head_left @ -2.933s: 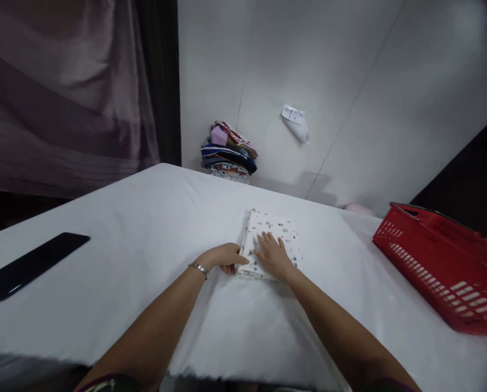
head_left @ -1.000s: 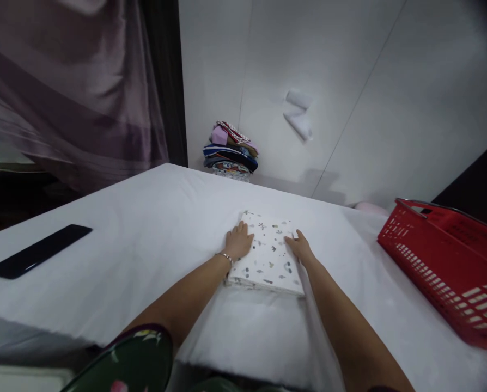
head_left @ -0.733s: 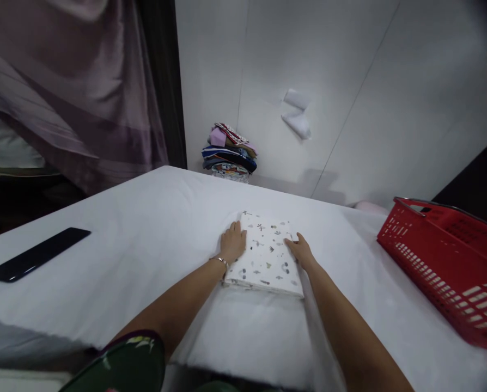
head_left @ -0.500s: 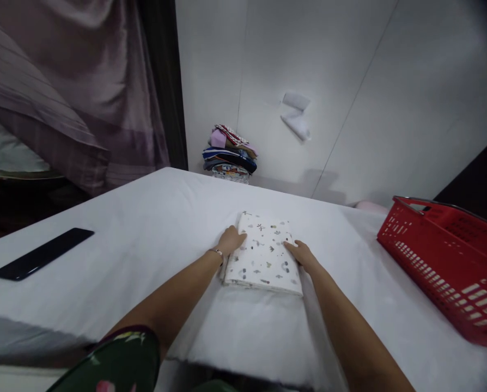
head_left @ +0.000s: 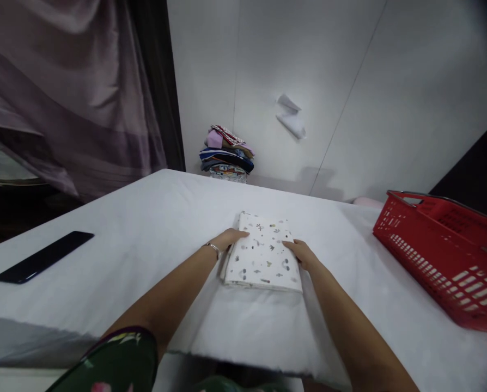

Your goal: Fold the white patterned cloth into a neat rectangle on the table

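A folded white cloth with small printed shapes (head_left: 263, 257) lies in the middle of the white-covered table (head_left: 153, 228). My left hand (head_left: 229, 239) grips its left edge, thumb on top and fingers tucked under the side; a thin bracelet sits on that wrist. On the right edge, my right hand (head_left: 304, 253) holds the cloth the same way, thumb over the top. Both hands pinch the cloth from opposite sides, and it rests flat on the table.
A red plastic basket (head_left: 443, 256) stands at the table's right end. A black phone (head_left: 43, 256) lies at the left. A stack of folded colourful clothes (head_left: 226, 154) sits by the wall beyond the table. A purple curtain (head_left: 75, 92) hangs at the left.
My hands slid from resting on top of the cloth to gripping its left and right edges. The cloth has stayed in about the same place on the table.
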Motion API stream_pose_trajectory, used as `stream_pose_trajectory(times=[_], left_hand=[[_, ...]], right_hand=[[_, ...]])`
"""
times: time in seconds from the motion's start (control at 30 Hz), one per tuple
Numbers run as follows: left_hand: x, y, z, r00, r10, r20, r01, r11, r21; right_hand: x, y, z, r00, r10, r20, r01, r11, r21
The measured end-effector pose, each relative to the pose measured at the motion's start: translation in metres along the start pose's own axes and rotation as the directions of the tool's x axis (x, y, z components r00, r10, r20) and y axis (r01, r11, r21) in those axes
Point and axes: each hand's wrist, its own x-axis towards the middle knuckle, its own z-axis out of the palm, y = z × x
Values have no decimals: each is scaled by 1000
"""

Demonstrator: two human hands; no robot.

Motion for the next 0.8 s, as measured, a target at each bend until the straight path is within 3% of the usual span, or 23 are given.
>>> stream_pose_trajectory(times=[0.2, 0.43, 0.57, 0.8], left_hand=[[-14, -2, 2, 993, 51, 103, -33, 985, -171], [-21, -3, 8, 967, 35, 254, 77, 904, -420], [-26, -10, 9, 937, 53, 345, 117, 884, -452], [-41, -16, 7, 926, 53, 374, 87, 934, -347]], right_hand=[[0, 7, -4, 1000, -23, 20, 22, 998, 54], [-5, 10, -3, 998, -62, -1, 61, 991, 120], [-8, 13, -5, 998, -60, -6, 60, 991, 123], [-9, 19, -11, 995, -92, -42, 95, 994, 56]])
